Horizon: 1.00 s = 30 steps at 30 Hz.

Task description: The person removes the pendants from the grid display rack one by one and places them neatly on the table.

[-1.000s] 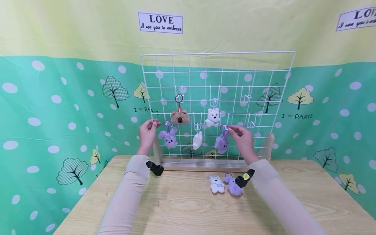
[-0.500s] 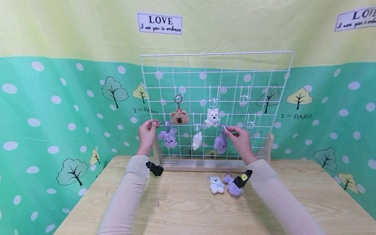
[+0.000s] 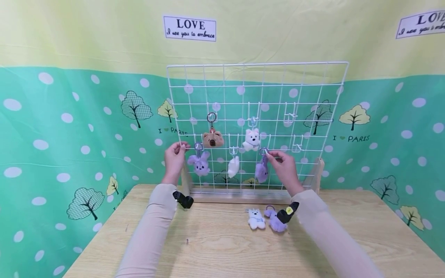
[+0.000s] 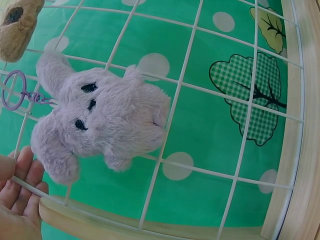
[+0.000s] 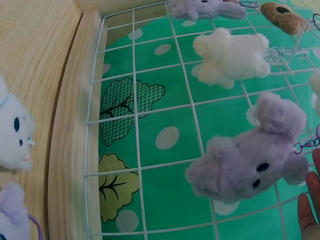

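My left hand point(image 3: 174, 160) grips the left edge wire of a white wire grid rack point(image 3: 257, 63); in the left wrist view its thumb and fingers lie on either side of that wire. Beside it hangs a purple plush bunny keychain point(image 4: 107, 115) by its ring. My right hand point(image 3: 286, 166) pinches the purple ring of another bunny keychain point(image 3: 262, 172) at a lower hook. This bunny point(image 5: 245, 160) dangles turned sideways against the grid. In the right wrist view only a few fingers point(image 5: 312, 195) show at the edge, and the pinch itself is out of frame.
A brown bear keychain point(image 3: 213, 139), a white plush keychain point(image 3: 252, 139) and one turned backward point(image 3: 233, 166) hang from the grid. Two bare hooks point(image 3: 290, 117) are at its right. A white keychain point(image 3: 256, 219) and a purple one point(image 3: 278, 224) lie on the wooden table point(image 3: 222, 247).
My right hand has shifted slightly left with the ring at the hook, and the bunny below has swung and turned more sideways. The left hand stays on the grid edge.
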Available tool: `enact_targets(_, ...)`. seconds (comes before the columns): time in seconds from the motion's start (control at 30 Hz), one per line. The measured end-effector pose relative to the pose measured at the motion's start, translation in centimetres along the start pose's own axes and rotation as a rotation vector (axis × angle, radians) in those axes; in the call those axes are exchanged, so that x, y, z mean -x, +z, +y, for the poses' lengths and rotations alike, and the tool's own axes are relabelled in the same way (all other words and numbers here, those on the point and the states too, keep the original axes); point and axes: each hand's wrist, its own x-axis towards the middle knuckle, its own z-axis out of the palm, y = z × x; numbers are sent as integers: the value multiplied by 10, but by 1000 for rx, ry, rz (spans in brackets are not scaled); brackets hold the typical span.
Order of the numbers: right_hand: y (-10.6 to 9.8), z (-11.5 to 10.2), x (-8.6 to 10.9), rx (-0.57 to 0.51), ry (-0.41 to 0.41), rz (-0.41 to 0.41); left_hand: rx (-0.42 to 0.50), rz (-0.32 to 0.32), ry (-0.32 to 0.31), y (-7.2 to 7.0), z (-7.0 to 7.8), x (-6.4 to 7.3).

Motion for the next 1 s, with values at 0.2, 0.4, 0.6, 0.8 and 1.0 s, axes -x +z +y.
enact_targets(0.2, -1, -1, 1, -8, -8, -14, -5, 6, 5, -1, 0, 1)
enact_targets(0.4, -7, 0, 5, -35, -28, -7, -10, 7, 2, -2, 0, 2)
enact_targets(0.6, -14, 0, 10, -83, -49, 4, -14, 4, -4, -2, -1, 1)
enact_targets(0.8, -27, -3, 18, -94, -125, 2, -5, 6, 4, -1, -2, -1)
enact_targets(1.0, -38, -4, 26, -166, -163, -32, -3, 2, 11, -1, 0, -1)
